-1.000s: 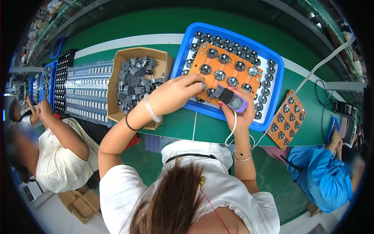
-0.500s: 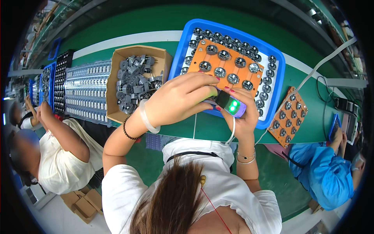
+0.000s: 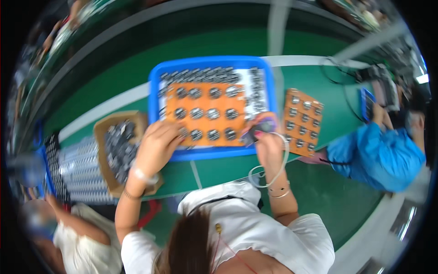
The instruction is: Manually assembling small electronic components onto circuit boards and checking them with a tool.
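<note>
An orange board (image 3: 204, 101) with rows of round black-and-silver components (image 3: 213, 113) lies over a blue tray (image 3: 153, 86). My left hand (image 3: 159, 141) is at the board's lower-left corner, thumb and fingers closed about a round component (image 3: 183, 132) there. Blur hides the exact contact. At the board's lower-right corner, my right hand (image 3: 270, 148) grips a small dark and purple corded device (image 3: 259, 130). Its white cord (image 3: 284, 160) loops down by my wrist. More small round parts stand on a white sheet inside the tray.
Left of the tray is a cardboard box (image 3: 102, 155) of loose grey parts, with clear plastic trays (image 3: 82, 164) beyond. A second orange board (image 3: 301, 121) lies to the right. Co-workers sit at both sides, one in a blue garment (image 3: 374, 157).
My hands have drawn apart: the left has gone from the device to the board's lower-left corner. The device's green lights no longer show. The view has swung, and the board now looks straighter.
</note>
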A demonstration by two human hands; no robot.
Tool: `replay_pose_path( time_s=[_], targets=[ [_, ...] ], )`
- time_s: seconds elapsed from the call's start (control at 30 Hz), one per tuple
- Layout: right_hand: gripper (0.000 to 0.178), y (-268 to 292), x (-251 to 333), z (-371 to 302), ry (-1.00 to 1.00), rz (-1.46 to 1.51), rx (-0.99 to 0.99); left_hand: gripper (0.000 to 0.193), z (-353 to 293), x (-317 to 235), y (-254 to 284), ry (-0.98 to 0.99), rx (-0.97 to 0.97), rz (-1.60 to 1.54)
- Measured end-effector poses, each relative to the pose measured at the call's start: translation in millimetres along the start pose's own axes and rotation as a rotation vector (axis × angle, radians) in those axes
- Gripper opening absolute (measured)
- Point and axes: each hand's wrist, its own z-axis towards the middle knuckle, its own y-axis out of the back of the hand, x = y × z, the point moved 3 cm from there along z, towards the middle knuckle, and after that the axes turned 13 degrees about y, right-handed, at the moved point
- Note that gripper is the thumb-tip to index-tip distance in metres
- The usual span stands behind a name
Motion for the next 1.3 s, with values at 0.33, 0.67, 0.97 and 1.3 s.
replay_pose_path(
  time_s=[0.33,0.67,0.97,1.3],
  targets=[
    [0.042,17,6,18,-0.045,-1.013,0.230,0.034,2,7,1,0.255,-0.005,-0.190],
    [0.049,7,-1,32,-0.202,-0.957,0.340,0.032,18,38,-7,0.494,0.188,-0.346],
    [0.053,7,6,40,-0.156,-0.851,0.336,0.034,16,36,-5,0.502,0.171,-0.527],
    [0.045,-32,4,136,-0.085,-0.639,0.325,0.033,91,60,56,0.491,0.062,-0.687]
  ],
)
